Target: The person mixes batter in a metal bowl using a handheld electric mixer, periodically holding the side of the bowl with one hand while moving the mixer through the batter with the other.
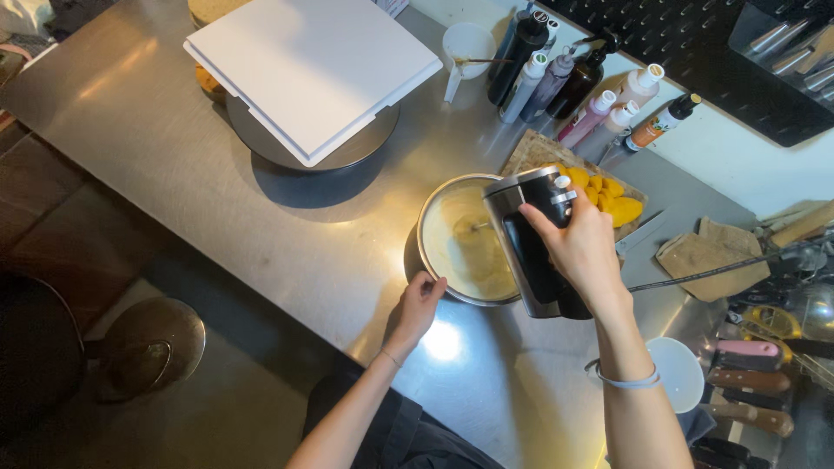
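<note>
**Hand mixer over bowl, steel counter**

Black hand mixer (pixel 532 243) with a silver top: held above the right half of a metal bowl (pixel 434 213). Long axis runs from upper left to lower right in the head view, silver front end toward the back of the counter. Beaters blurred inside the pale cream (pixel 465 247); cannot make out their shape. Bowl sits mid-counter on the stainless table (pixel 174 148).

Around it: wooden board (pixel 534 149) with yellow fruit pieces (pixel 608 195) just behind the mixer, partly hidden by it. Row of squeeze bottles (pixel 599 104) against the back wall. White box (pixel 308 69) on a dark turntable (pixel 304 178), well left of the bowl. Black cord (pixel 704 274) trails right. Knives with wooden and pink handles (pixel 747 373) at lower right.

Right hand (pixel 582 252): wrapped around the mixer's handle from above, fingers closed on it, wrist bent down. Left hand (pixel 419 304): fingers curled on the bowl's near rim, forearm reaching up from below.
</note>
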